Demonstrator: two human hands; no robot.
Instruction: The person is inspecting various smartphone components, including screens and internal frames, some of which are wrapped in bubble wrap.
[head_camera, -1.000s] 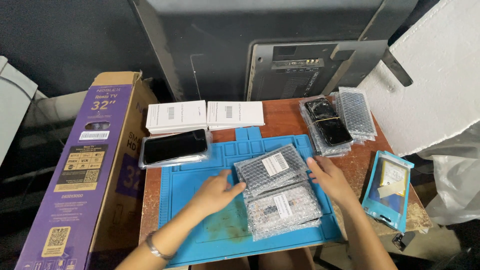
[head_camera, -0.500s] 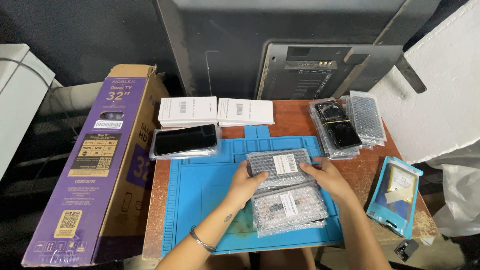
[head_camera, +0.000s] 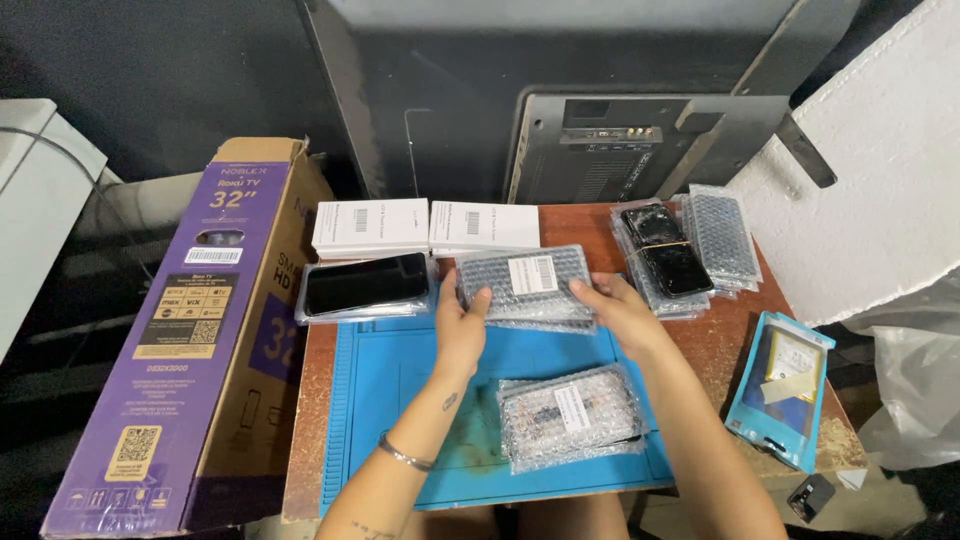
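Note:
My left hand (head_camera: 458, 322) and my right hand (head_camera: 617, 312) together hold a stack of bubble-wrapped flat packets (head_camera: 527, 283), each with a white label, lifted over the far part of the blue work mat (head_camera: 390, 390). The left hand grips its left end, the right hand its right end. A second stack of bubble-wrapped packets (head_camera: 570, 415) lies on the mat near my right forearm.
A dark phone screen in a clear sleeve (head_camera: 366, 285) and two white boxes (head_camera: 425, 226) lie at the back left. More bubble-wrapped screens (head_camera: 685, 250) lie back right. A blue packaged case (head_camera: 782, 388) rests at the right edge. A purple TV carton (head_camera: 180, 330) stands left; a TV back (head_camera: 600, 150) behind.
Both hands have lifted the top stack of packets off the lower one and carried it away from me toward the back of the mat. The lower stack stays on the mat.

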